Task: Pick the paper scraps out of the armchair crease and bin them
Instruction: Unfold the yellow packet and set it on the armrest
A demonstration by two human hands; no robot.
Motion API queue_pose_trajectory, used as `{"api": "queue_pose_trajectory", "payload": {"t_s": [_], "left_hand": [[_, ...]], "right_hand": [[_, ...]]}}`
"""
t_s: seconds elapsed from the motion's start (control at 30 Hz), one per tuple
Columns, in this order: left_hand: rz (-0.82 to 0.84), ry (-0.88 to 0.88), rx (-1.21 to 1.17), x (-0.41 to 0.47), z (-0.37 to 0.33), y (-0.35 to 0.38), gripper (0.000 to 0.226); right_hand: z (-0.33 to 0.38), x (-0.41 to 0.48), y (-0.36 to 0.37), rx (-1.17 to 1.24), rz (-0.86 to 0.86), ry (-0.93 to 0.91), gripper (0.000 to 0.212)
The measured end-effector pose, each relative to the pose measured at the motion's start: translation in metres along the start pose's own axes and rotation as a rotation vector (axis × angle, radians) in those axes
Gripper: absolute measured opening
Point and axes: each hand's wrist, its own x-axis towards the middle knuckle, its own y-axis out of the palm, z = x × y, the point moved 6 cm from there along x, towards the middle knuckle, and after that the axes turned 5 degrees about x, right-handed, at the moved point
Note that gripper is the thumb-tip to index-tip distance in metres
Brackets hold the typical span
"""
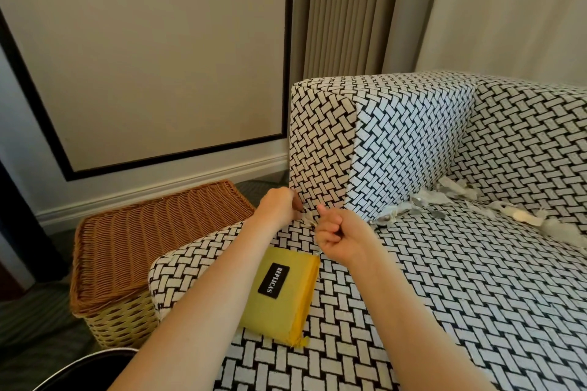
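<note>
Pinching a paper scrap [307, 218]: left hand [279, 206]; right hand [336, 238] curled, hold undeterminable; loose scraps [444, 197] at two o'clock, armchair [476, 279] crease.

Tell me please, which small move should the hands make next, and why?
Probably the left hand should lift the small white paper scrap it seems to pinch and carry it left to the brown wicker basket. More torn white scraps lie in the crease of the black-and-white woven armchair.
</note>
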Motion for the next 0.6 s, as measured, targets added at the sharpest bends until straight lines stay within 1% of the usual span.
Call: {"api": "queue_pose_trajectory", "payload": {"t_s": [0.1, 0.17, 0.23, 0.33, 0.43, 0.5, 0.57, 0.6], "left_hand": [[-0.031, -0.017, 0.077, 0.005, 0.000, 0.004, 0.027], [-0.065, -0.002, 0.135, 0.005, -0.003, 0.005, 0.023], [-0.108, 0.006, 0.123, 0.005, -0.003, 0.002, 0.020], [-0.147, 0.030, 0.000, 0.001, 0.000, -0.006, 0.021], [-0.102, 0.095, -0.145, -0.008, -0.004, -0.014, 0.018], [-0.083, 0.113, -0.312, -0.016, -0.007, -0.021, 0.015], [-0.010, 0.155, -0.457, -0.023, -0.014, -0.025, 0.013], [0.044, 0.179, -0.490, -0.027, -0.018, -0.026, 0.013]], "right_hand": [[0.000, -0.001, 0.001, -0.002, -0.008, 0.000, 0.020], [0.000, -0.001, 0.000, -0.011, -0.016, -0.014, 0.017], [-0.001, -0.001, -0.001, -0.009, -0.025, -0.025, 0.013], [0.000, 0.000, -0.004, 0.002, -0.057, -0.033, 0.010], [-0.004, 0.001, -0.007, 0.021, -0.083, -0.015, 0.018], [-0.007, 0.000, -0.007, 0.008, -0.092, -0.023, 0.022], [-0.007, 0.000, -0.007, 0.009, -0.097, -0.038, 0.024], [-0.006, -0.001, -0.007, 0.020, -0.099, -0.046, 0.024]]}}
